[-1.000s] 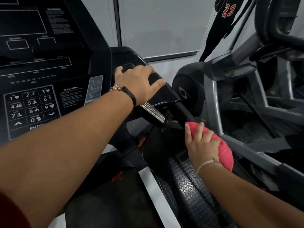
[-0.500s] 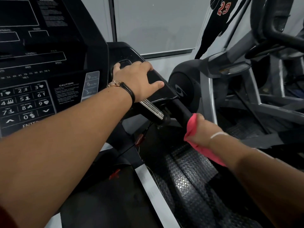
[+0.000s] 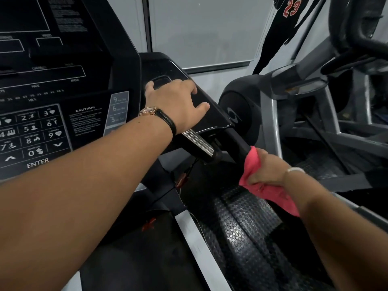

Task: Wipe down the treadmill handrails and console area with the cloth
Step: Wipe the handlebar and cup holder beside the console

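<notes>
The black treadmill console [image 3: 63,85] with its keypad fills the upper left. My left hand [image 3: 176,101], with a watch on the wrist, lies flat on the console's glossy right side panel [image 3: 212,116], fingers spread and holding nothing. A chrome pulse grip [image 3: 198,143] sticks out below that hand. My right hand [image 3: 266,169] is wrapped around the black right handrail [image 3: 238,141] with a pink cloth [image 3: 270,192] pressed between palm and rail; the cloth's tail hangs down under my wrist.
The treadmill deck with its studded black side rail [image 3: 247,232] and grey strip [image 3: 195,246] lies below. A grey elliptical machine [image 3: 294,95] stands close on the right. A red safety clip [image 3: 182,179] dangles under the console. A wall with a silhouette decal [image 3: 279,28] is behind.
My right hand with the cloth has moved up from beside the rail's lower part and now grips around the handrail. My left hand has stayed on the side panel.
</notes>
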The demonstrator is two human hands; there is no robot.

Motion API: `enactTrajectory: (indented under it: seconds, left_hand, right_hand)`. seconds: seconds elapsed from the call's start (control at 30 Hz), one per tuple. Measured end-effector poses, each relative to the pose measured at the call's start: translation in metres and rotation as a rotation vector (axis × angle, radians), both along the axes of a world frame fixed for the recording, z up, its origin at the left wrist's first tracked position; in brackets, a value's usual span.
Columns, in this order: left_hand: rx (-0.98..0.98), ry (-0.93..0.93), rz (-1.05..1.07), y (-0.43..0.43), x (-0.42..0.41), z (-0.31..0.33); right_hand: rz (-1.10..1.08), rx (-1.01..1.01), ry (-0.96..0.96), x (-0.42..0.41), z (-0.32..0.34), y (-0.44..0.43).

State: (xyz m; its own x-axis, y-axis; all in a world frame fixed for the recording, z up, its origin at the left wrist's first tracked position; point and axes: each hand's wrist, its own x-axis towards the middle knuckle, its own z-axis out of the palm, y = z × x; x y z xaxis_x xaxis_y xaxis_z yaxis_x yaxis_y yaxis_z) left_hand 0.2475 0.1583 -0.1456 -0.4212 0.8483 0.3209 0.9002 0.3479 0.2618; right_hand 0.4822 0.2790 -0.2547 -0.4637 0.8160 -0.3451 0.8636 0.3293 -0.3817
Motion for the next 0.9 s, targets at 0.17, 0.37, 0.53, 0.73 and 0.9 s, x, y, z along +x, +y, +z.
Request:
enactTrajectory:
  seconds: [0.17,0.37,0.53,0.73,0.9]
  left_hand:
    - [-0.008,0.018,0.032,0.000,0.001,0.001]
    - [-0.040,0.041,0.109,0.000,0.003,0.002]
    - [-0.078,0.050,0.144,-0.001,0.006,0.004]
    - [-0.118,-0.024,0.081,-0.004,0.007,0.008]
    - [-0.153,-0.069,0.043,-0.006,0.007,0.010]
  right_hand:
    - [-0.123,-0.019,0.041,-0.007,-0.001,-0.007]
    - [-0.011,0.753,-0.398,-0.021,-0.034,-0.056]
    - [0.013,0.366,-0.171,-0.020,-0.004,-0.022]
    - [-0.196,-0.327,0.118,-0.028,0.028,0.011]
    - [0.031,0.518,-0.243,-0.028,-0.006,-0.033]
